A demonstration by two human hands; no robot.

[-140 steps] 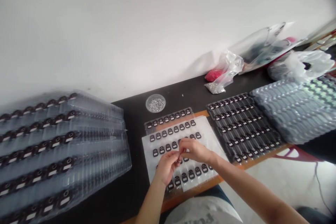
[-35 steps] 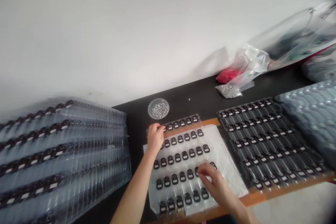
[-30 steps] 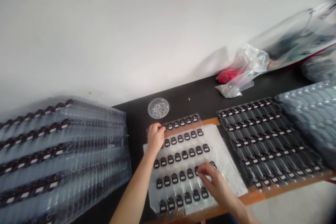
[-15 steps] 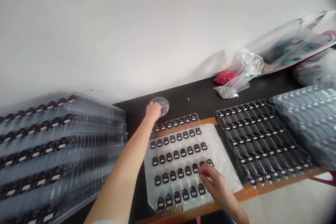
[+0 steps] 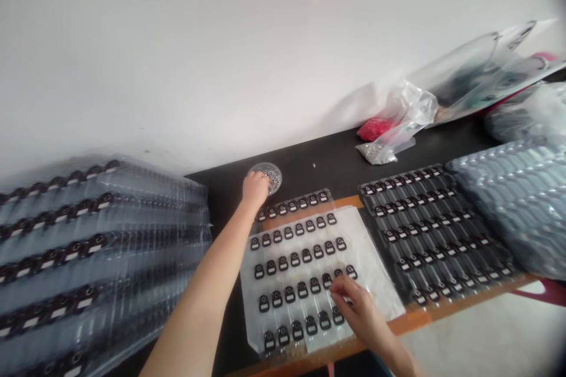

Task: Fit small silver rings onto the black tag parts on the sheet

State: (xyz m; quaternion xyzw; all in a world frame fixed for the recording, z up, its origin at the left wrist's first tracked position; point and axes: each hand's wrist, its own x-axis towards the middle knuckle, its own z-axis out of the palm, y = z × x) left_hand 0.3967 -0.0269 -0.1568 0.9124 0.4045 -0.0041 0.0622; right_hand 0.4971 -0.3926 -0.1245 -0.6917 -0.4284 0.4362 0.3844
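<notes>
"What's over on the left?"

"A big stack of clear plastic trays (image 5: 163,247), with rows of black bits at one end."

"And next?"

"The left hand (image 5: 256,188). It reaches into a round, clear plastic dish (image 5: 268,165) with lots of tiny silver metal bits (image 5: 275,178) in it. The fingers are bent and point down."

"Has it got one of the bits?"

"I can't tell. The hand hides its own fingertips, so I can't see how wide they are."

"What's in front of the dish?"

"A flat, clear plastic tray (image 5: 292,275). Most of it lies on white paper (image 5: 375,265). Small black tags with white labels (image 5: 311,325) sit on it in rows."

"Where's the other hand?"

"The right hand (image 5: 360,306) is over the right side of that tray, low down. Its fingers are curled, and the thumb and first finger are close together, right by a black tag. I can't tell if it's holding anything."

"And past that?"

"Another clear tray full of black tags (image 5: 433,230), on the black table (image 5: 329,156). Just beside it is a pile of shiny, clear, bumpy plastic trays (image 5: 517,206)."
</notes>
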